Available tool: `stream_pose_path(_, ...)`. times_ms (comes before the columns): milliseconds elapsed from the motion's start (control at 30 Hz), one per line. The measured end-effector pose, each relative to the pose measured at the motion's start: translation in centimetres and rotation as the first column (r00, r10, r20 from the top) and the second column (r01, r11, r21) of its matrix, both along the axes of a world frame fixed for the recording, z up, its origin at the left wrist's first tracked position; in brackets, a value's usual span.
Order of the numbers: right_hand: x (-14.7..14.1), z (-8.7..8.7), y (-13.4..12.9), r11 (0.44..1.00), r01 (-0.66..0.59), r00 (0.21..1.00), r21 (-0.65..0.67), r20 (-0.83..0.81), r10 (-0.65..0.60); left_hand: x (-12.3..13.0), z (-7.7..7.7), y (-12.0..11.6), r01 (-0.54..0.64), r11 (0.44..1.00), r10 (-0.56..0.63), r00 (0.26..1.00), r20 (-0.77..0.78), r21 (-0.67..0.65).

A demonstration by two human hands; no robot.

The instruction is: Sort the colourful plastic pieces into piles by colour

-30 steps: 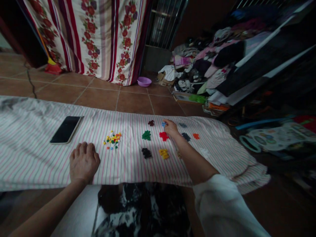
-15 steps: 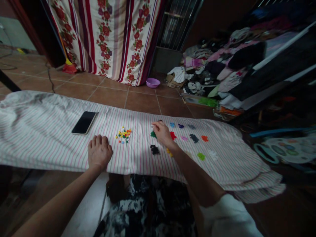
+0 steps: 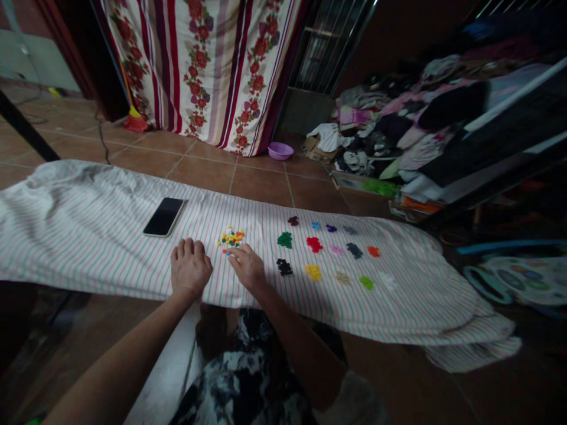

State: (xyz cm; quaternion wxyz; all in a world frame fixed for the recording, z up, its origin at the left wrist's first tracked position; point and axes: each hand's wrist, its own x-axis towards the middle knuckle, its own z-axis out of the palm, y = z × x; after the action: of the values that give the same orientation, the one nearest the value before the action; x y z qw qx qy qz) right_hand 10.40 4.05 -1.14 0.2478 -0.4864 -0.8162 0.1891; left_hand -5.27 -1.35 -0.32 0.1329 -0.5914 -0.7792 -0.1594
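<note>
My right hand [image 3: 248, 267] is at the near side of a mixed pile of tiny coloured pieces [image 3: 231, 238], mostly yellow with some green, white and orange. Its thumb and forefinger come together on a small blue piece [image 3: 228, 253]. My left hand [image 3: 190, 268] rests palm down on the striped cloth [image 3: 119, 260], holding nothing, left of the pile. Single-colour groups lie to the right, among them dark green pieces [image 3: 284, 239], black pieces [image 3: 284, 267], red pieces [image 3: 314, 244], yellow pieces [image 3: 313, 272] and lime green pieces [image 3: 366, 283].
A phone [image 3: 164, 216] lies on the cloth beyond my left hand. Past the far edge are the tiled floor, a purple basin [image 3: 280, 151], a flowered curtain [image 3: 225, 71] and a broom [image 3: 135, 121]. Heaped clothes [image 3: 390, 118] fill the back right.
My right hand has moved left from the dark green and brown groups to the mixed pile, uncovering those groups. The left hand stays on the cloth. The view has shifted slightly.
</note>
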Motion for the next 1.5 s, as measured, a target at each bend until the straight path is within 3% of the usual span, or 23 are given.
stream_pose_path(433,-0.1,0.0,-0.2,1.0,0.006,1.0,0.017,0.0,-0.006,0.0,0.0,0.0,-0.005,1.0,0.005,1.0,0.006,-0.004)
stream_pose_path(567,0.1,-0.1,-0.2,1.0,-0.007,0.995,0.029,-0.102,0.01,0.1,0.1,-0.1,-0.007,1.0,0.007,1.0,0.02,-0.001)
stream_pose_path(767,0.5,-1.0,0.2,0.992,0.104,0.896,-0.075,-0.425,-0.126,0.2,0.4,-0.2,-0.007,1.0,0.007,0.999,0.048,-0.011)
stream_pose_path(900,0.6,-1.5,0.7,0.972,0.176,0.807,-0.158,-0.542,-0.234,0.1,0.6,-0.2,-0.009,1.0,0.01,0.999,0.053,-0.018)
stream_pose_path(1033,0.8,-1.4,0.9,0.961,0.219,0.771,-0.17,-0.574,-0.277,0.1,0.7,-0.3,-0.007,1.0,0.008,0.999,0.051,-0.019)
stream_pose_path(1200,1.1,-1.0,0.7,0.971,0.19,0.79,-0.148,-0.564,-0.241,0.1,0.6,-0.4,0.002,1.0,-0.002,0.999,0.052,0.001)
stream_pose_path(1500,1.3,-1.0,0.7,0.949,0.184,0.728,-0.256,-0.613,-0.307,0.2,0.9,-0.5,-0.006,0.999,0.005,1.0,-0.004,-0.032)
